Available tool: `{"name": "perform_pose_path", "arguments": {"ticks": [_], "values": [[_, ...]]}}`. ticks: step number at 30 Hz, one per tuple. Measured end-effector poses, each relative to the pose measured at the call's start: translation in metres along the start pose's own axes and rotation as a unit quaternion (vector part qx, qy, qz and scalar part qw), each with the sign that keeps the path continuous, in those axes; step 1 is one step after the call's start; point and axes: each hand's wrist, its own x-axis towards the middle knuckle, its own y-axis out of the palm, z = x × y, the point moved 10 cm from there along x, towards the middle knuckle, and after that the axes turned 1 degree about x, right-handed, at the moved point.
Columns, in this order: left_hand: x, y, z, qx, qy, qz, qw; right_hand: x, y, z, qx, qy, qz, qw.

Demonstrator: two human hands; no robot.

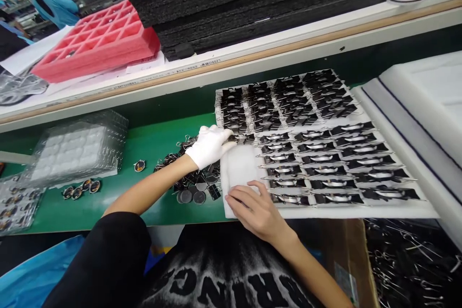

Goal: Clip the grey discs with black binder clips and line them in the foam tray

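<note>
My left hand [211,146], in a white glove, reaches to the near end of the left column on the white foam board [241,163]. Its thumb and forefinger close around a black binder clip [236,138], partly hidden by the fingers. Bare, my right hand [254,209] rests on the board's near left part with fingers slightly bent and apart, holding nothing. Rows of binder clips [283,171] clamped on round, metal-rimmed parts fill the board to the right and behind. Under my left wrist lies a pile of loose binder clips [180,156] with dark round discs [199,197].
On the green table [133,192] are clear plastic trays [75,149] and several small round watch-like pieces [86,185]. A shelf above bears a pink foam tray [104,43] and stacked black foam [252,5]. White foam sheets [418,91] lie right. A box of clips [411,264] stands below.
</note>
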Motion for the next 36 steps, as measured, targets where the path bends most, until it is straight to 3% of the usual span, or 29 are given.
{"name": "perform_pose_path", "arguments": {"ticks": [3,6,9,12,15,19,21,24,27,29,31,34,36], "values": [[-0.001,0.002,0.0,0.038,-0.023,0.003,0.999,-0.004,0.014,-0.008,-0.053,0.056,0.077,0.994],[-0.001,0.01,-0.004,0.037,-0.019,0.025,0.999,-0.016,0.024,-0.024,-0.144,0.14,0.164,0.966],[-0.002,0.012,-0.009,0.016,0.003,0.019,1.0,-0.021,0.028,-0.024,-0.187,0.143,0.212,0.949],[-0.012,0.001,0.0,-0.013,0.0,-0.004,1.0,-0.018,0.029,-0.021,-0.164,0.127,0.248,0.946],[-0.039,-0.027,0.038,-0.051,-0.055,-0.053,0.996,-0.011,0.025,-0.022,-0.12,0.12,0.252,0.953],[-0.102,-0.064,0.123,-0.088,-0.145,-0.108,0.98,-0.004,0.016,-0.026,-0.037,0.118,0.219,0.968],[-0.141,-0.065,0.168,-0.095,-0.188,-0.093,0.973,0.0,0.008,-0.03,-0.006,0.121,0.162,0.979],[-0.201,-0.03,0.223,-0.067,-0.283,0.032,0.956,0.005,0.002,-0.032,0.028,0.135,0.074,0.988],[-0.248,0.018,0.251,-0.034,-0.36,0.128,0.923,0.008,0.014,-0.037,0.093,0.2,0.046,0.974],[-0.257,0.039,0.253,-0.044,-0.359,0.117,0.925,0.01,0.029,-0.044,0.182,0.279,0.034,0.942],[-0.255,0.054,0.252,-0.072,-0.337,0.084,0.935,0.014,0.051,-0.046,0.31,0.35,0.03,0.884],[-0.252,0.067,0.252,-0.106,-0.309,0.052,0.944,0.03,0.08,-0.037,0.461,0.393,0.047,0.794],[-0.251,0.07,0.254,-0.129,-0.3,0.024,0.945,0.041,0.088,-0.032,0.494,0.399,0.058,0.77]]}}
